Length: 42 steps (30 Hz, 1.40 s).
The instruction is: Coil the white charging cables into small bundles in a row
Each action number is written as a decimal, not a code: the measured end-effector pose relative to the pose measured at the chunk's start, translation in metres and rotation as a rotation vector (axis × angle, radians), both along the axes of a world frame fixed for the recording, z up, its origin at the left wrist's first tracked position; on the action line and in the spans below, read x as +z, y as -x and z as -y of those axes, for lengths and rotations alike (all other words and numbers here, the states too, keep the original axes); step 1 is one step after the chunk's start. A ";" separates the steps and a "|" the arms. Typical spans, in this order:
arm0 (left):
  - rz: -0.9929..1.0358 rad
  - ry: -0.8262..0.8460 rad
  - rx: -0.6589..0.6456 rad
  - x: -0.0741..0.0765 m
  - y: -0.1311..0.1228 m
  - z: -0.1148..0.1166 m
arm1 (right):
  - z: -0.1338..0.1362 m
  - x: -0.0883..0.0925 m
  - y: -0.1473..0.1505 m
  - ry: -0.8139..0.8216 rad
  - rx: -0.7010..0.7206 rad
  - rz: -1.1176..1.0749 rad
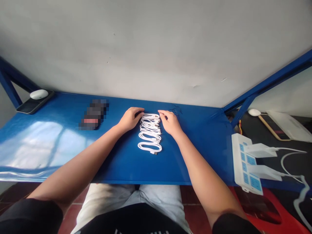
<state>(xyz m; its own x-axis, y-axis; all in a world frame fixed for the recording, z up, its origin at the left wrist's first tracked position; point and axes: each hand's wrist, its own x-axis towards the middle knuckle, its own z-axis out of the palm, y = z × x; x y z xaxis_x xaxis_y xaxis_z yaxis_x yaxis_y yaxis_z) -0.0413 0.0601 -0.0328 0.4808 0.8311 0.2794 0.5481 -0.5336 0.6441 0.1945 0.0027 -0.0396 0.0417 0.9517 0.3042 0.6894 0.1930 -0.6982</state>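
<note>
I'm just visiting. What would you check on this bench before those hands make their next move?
Left hand at the top of the coiled white cables: ok.
Right hand at the same end: ok.
Hands actually gripping the cables: cannot tell.
Coil lying fully on the blue table: ok.
Blurred object apart from the coil: ok.

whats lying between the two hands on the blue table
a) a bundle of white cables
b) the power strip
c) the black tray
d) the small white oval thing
a: a bundle of white cables lies looped on the blue table, with the left hand on one side of its top end and the right hand on the other.
</note>
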 end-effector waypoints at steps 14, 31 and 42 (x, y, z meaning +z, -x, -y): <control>-0.447 0.222 -0.362 0.051 -0.049 -0.055 | -0.002 -0.003 -0.002 -0.004 -0.031 -0.061; -0.387 0.138 -0.206 0.044 -0.013 -0.062 | -0.003 -0.001 -0.010 -0.036 -0.102 -0.161; -0.549 0.006 -0.102 0.042 -0.023 -0.044 | -0.002 0.001 -0.012 -0.004 -0.125 -0.201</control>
<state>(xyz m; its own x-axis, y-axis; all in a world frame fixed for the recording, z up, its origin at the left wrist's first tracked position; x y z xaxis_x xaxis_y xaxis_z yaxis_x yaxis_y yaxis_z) -0.0181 0.1040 0.0093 0.6327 0.7734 -0.0399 0.7498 -0.5988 0.2815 0.2060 0.0048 -0.0387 0.2193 0.9341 0.2818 0.5553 0.1180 -0.8233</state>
